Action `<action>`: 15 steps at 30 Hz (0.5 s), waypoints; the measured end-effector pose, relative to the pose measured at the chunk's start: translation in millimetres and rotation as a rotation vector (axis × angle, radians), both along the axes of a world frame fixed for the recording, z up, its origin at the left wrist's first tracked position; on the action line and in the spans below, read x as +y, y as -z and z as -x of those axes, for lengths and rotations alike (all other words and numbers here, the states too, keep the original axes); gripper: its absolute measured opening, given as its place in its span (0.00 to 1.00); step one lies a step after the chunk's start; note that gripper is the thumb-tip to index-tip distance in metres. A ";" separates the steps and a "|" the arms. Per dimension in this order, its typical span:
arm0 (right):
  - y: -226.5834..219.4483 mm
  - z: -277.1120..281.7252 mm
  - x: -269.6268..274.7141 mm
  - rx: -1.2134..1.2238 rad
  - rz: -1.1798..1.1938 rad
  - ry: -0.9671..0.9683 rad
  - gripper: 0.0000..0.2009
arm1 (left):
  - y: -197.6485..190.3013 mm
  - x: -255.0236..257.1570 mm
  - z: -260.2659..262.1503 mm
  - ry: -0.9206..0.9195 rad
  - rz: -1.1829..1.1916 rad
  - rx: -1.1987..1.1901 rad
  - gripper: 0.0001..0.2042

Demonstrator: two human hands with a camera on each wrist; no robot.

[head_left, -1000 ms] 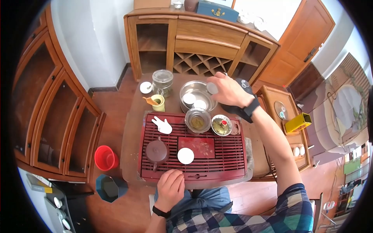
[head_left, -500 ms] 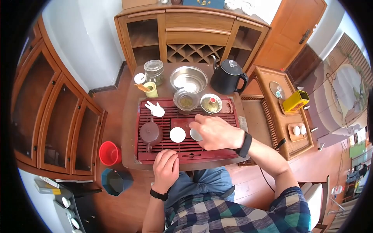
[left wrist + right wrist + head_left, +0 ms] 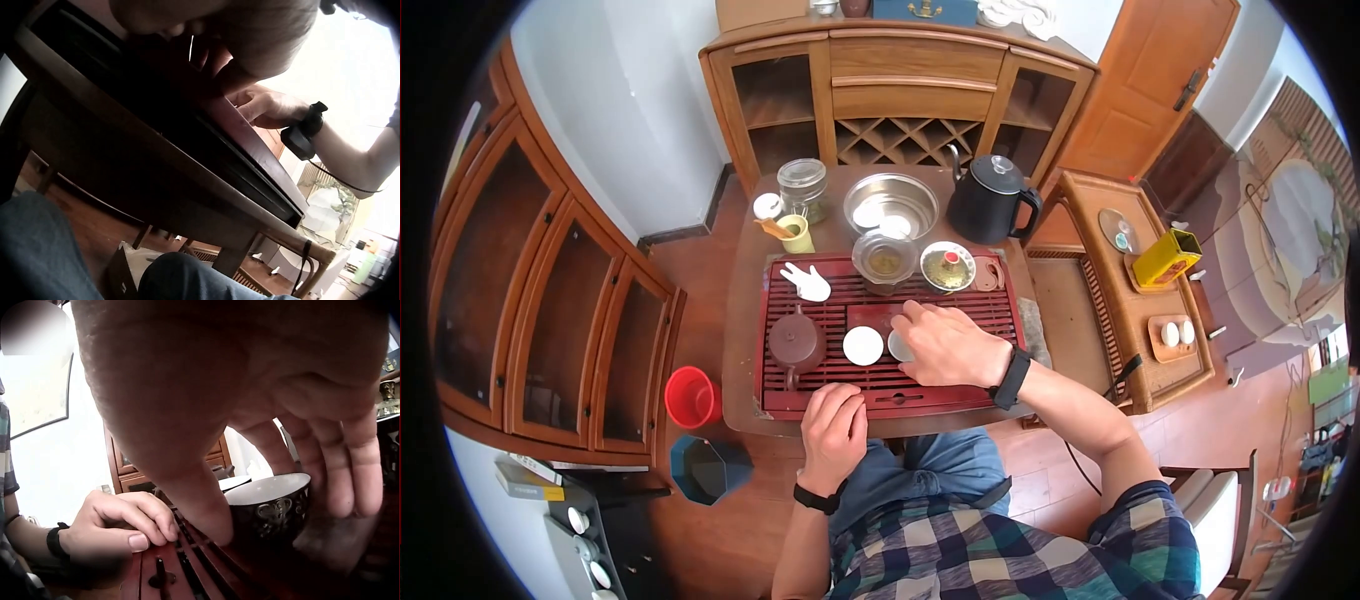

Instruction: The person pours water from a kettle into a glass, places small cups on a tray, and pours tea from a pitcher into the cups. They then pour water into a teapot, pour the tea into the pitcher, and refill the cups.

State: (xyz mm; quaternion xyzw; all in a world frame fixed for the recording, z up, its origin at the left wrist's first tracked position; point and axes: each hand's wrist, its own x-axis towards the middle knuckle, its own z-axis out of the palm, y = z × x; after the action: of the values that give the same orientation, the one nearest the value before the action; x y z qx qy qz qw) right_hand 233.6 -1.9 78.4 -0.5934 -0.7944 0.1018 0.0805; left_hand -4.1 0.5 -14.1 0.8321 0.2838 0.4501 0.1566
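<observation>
My right hand [image 3: 945, 345] is over the right half of the dark red slatted tea tray [image 3: 985, 398]. Its thumb and fingers pinch a small teacup [image 3: 269, 509], white inside with a dark patterned outside, low over the slats. Just left of it sits a second teacup [image 3: 862, 346], white inside. Farther left is a brown clay teapot [image 3: 796, 342]. At the tray's front edge rests my left hand [image 3: 833, 430], fingers loosely curled and holding nothing. Along the tray's back lie a white hand-shaped ornament [image 3: 808, 283], a glass pitcher [image 3: 886, 262] and a bowl of green leaves [image 3: 948, 268] with a red knob.
Behind the tray stand a steel basin [image 3: 890, 195], a black kettle [image 3: 995, 200], a lidded glass jar [image 3: 803, 185] and a pale green holder [image 3: 797, 235] with a wooden scoop. A side cabinet at right bears a yellow box [image 3: 1168, 258]. A red bucket [image 3: 692, 397] stands on the floor at left.
My right hand has come from above the steel basin to the tray, bringing a teacup beside the other one. Lately it has barely moved. The left hand stays at the tray's front edge.
</observation>
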 end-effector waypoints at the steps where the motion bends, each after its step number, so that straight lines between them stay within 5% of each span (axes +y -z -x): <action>1: -1.1 -0.1 -0.2 -0.002 0.004 -0.002 0.23 | -0.9 -0.2 -0.1 0.003 -0.001 0.001 0.07; 10: -62.8 -11.5 -7.3 0.044 -0.121 0.068 0.25 | -0.5 0.0 0.2 -0.001 0.000 -0.002 0.07; 15: -96.4 -49.8 60.7 0.095 -0.247 0.168 0.19 | -2.3 0.5 -1.2 0.004 -0.006 -0.001 0.07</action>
State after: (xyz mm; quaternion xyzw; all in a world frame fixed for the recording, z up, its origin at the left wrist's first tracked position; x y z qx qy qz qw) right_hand 283.4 58.9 174.9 -0.6377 -0.7438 0.0241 0.1988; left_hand -2.9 1.0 -11.9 0.8329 0.2809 0.4508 0.1553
